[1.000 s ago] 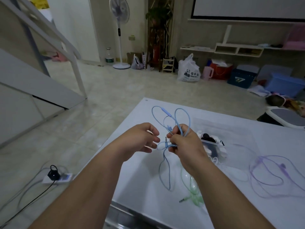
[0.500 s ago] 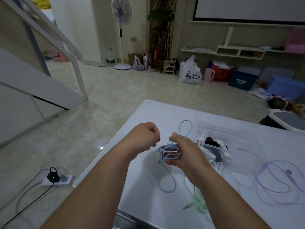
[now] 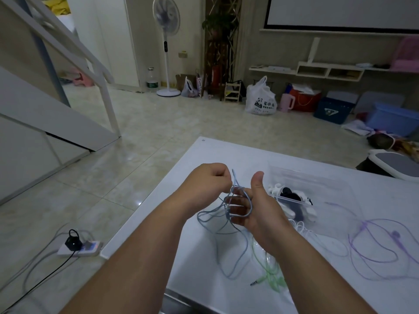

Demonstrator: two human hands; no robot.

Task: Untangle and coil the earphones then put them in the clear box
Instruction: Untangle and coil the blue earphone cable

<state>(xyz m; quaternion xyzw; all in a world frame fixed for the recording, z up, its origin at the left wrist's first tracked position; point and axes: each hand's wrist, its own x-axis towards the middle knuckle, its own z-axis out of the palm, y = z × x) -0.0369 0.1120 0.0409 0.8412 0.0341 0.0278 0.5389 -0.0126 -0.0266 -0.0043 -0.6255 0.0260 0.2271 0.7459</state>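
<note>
The blue earphones [image 3: 229,250] are partly wound around the straight fingers of my right hand [image 3: 256,209], whose thumb points up. The rest of the blue cord trails in loops on the white table [image 3: 204,155]. My left hand [image 3: 208,184] is curled and pinches the blue cord just left of my right fingers. The clear box [image 3: 335,191] stands right behind my right hand and holds coiled white and black earphones [image 3: 292,200].
Green earphones [image 3: 269,273] lie below my right wrist, white earphones [image 3: 303,230] beside the box, purple earphones [image 3: 381,248] at the right. A power strip [image 3: 79,248] with cables lies on the floor to the left. Bags and boxes line the far wall.
My right hand has opened out, thumb up, and more of the blue cord now sits around its fingers. The big upright loops are gone. My left hand rose and keeps pinching the cord.
</note>
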